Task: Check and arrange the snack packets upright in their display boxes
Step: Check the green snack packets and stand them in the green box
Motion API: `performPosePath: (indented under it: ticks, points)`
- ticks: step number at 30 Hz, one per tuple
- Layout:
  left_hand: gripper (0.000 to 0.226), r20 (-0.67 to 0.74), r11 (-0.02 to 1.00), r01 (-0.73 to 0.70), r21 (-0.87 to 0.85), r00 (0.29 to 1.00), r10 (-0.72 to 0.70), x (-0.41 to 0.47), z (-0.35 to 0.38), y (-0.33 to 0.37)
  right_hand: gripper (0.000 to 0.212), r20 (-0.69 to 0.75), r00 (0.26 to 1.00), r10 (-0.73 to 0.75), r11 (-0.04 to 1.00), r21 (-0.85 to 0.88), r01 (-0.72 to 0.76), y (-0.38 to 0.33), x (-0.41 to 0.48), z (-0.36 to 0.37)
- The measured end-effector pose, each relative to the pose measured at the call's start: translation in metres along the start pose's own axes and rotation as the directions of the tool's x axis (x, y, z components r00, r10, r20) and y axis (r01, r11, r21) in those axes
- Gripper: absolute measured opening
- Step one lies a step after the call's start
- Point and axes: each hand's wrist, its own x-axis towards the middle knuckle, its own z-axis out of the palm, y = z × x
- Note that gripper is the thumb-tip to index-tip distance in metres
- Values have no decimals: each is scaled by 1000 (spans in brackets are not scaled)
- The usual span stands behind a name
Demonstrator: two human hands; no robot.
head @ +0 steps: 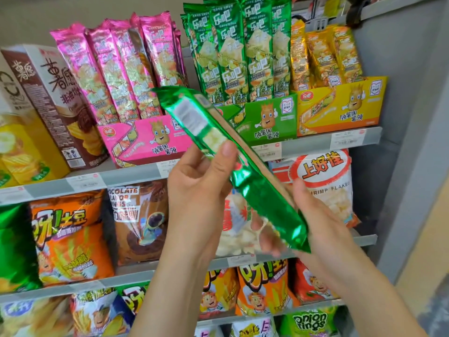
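Both hands are up close to the lens, with the bare forearms coming in from 6 o'clock. The left hand [195,190] grips the packet [264,198] around its middle, thumb pressed flat on the near face and fingers wrapped behind. The right hand [325,222] cups the lower end, thumb against the edge and fingertips showing underneath. So both hands are clamped on that one green foil packet. It is held in the air, slanted, its top end at 11 o'clock and its bottom end at 5 o'clock. The printed label panel faces us.

Behind it on the shelf [308,143] sit three display boxes side by side. The green box [267,117] is at 12 o'clock from the hands, with green packets [230,49] standing upright in it. The pink box [145,142] is at 10 o'clock, its packets leaning left. The yellow box [340,105] is at 2 o'clock. Snack bags [70,234] fill the rows at 8 o'clock.
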Motion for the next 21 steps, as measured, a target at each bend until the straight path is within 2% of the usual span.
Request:
performPosePath:
  ticks: [1, 3, 7, 10, 13, 18, 19, 21]
  points:
    - [21, -26, 1000, -1, -27, 1000, 1, 2, -1, 1, 59, 88, 991, 99, 984, 138, -110, 0, 0, -2]
    - [29, -15, 996, -14, -85, 1000, 13, 5, -2, 4, 55, 189, 967, 171, 933, 285, -220, 2, -1, -6]
    - [40, 110, 989, -31, -143, 993, 47, 1, 2, 3, 56, 226, 971, 85, 850, 492, -189, 8, 2, -4]
    - [49, 163, 998, -26, -57, 986, 35, -5, 3, -3, 53, 226, 973, 50, 839, 519, -164, 8, 3, 1]
    - [49, 180, 1000, -22, 19, 984, 18, -9, 1, -8, 53, 198, 980, 33, 842, 522, -134, 6, 2, 3]
    - [41, 163, 997, 10, 78, 986, -23, -12, -3, -8, 51, 65, 998, 22, 864, 501, -52, 6, 1, 9]
    - [35, 160, 996, 26, 89, 986, -40, -13, -3, -9, 46, 6, 1000, 7, 888, 460, -9, 7, 1, 11]
    - [24, 145, 990, 60, 130, 986, -79, -19, -1, -11, 31, -120, 991, -67, 963, 253, 95, 8, 1, 16]
